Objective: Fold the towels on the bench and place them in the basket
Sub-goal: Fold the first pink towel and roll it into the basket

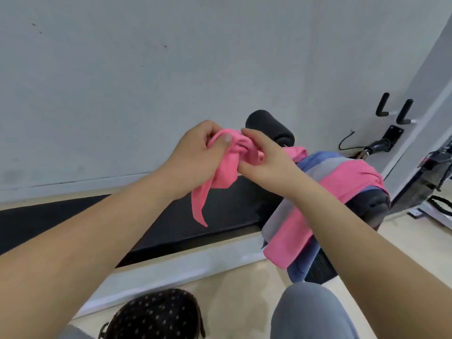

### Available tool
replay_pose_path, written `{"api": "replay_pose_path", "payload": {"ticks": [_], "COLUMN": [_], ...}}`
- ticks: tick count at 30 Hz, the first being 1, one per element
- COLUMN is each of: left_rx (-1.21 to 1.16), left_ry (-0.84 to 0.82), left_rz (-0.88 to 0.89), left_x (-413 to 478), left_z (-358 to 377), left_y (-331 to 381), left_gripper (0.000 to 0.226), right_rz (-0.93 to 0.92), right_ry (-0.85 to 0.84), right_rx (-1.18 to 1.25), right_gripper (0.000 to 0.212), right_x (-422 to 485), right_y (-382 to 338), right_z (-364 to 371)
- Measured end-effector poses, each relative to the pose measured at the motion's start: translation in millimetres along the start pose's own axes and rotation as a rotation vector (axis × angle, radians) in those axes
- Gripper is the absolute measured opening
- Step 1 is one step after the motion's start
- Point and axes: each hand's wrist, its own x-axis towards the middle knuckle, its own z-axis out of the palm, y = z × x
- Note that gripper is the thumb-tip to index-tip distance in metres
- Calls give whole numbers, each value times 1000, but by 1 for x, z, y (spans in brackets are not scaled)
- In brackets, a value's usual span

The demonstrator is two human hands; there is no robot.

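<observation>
Black padded bench (pixel 371 201), pale grey wall (pixel 146 69)

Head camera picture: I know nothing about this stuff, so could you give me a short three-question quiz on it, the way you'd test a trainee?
1. True or false: the left hand and right hand hold the pink towel neatly folded flat.
2. Where do the other towels lie? A) draped over the bench B) spread on the floor C) inside a basket
3. Which three colours show among those other towels?

Key
1. False: it hangs bunched and twisted between both hands.
2. A
3. Pink, grey and blue.
</observation>
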Motion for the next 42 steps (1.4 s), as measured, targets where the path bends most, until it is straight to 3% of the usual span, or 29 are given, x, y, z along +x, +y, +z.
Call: {"api": "replay_pose_path", "payload": {"ticks": [1,4,8,12,15,17,19,23,30,33,37,42], "left_rx": [-17,0,133,291,306,254,191,98,-85,-22,99,186], "left_ry": [-62,-147,-208,-240,-224,-222,-259,-360,-202,-157,-208,-233], "left_rz": [0,20,-4,-146,-240,-247,-266,-335,-419,-425,-381,-341], "left_x": [-12,-47,-76,-98,-108,-108,-106,-111,-89,-83,-75,-56], "left_z": [-15,-52,-89,-100,-88,-81,-75,-68,-82,-75,-79,-113], "left_y": [3,7,11,-8,-23,-26,-27,-45,-101,-135,-164,-181], "left_gripper": [5,20,30,18,30,26,24,21,7,8,14,28], "right_rz": [-8,-26,67,66,132,163,186,195,298,302,305,295], "right_ry": [-31,-134,-386,-360,-457,-503,-473,-506,-642,-673,-705,-737], "right_rx": [18,-10,39,-5,46,155,269,428,610,589,496,606], "right_gripper": [52,18,18,35,52,59,58,36,37,29,43,39], "right_x": [-3,-15,-36,-58,-78,-86,-84,-70,-34,-25,-4,24], "right_y": [-12,-45,-71,-73,-54,-39,-28,-22,1,17,23,22], "right_z": [7,21,40,52,49,49,54,78,141,169,188,197]}}
